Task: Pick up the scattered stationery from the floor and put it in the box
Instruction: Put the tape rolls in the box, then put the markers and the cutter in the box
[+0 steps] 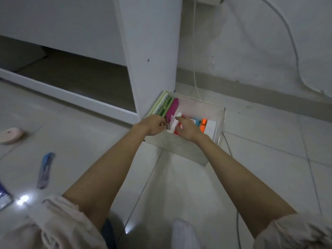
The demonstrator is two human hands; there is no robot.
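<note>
A grey open box [181, 150] stands on the tiled floor against a white cabinet leg. Upright along its left side are a spiral notebook [158, 103], a green item [166, 106] and a magenta case [172, 109]. Orange [203, 123], blue and white items lie further right inside. My left hand [152, 125] is over the box's left edge, fingers closed on a small magenta-and-white item [168, 123]. Beside it, my right hand [186, 129] reaches into the box with fingers spread on a white and red item. On the floor at left lies a blue utility knife [45, 169].
A pink round tape roll [10, 135] sits on the floor at far left, and a blue-white packet [4, 194] lies at the left edge. White cabinet [150, 51] stands behind the box. Cables [231, 155] run along the floor and wall at right. My white-socked foot [185, 234] is near the bottom.
</note>
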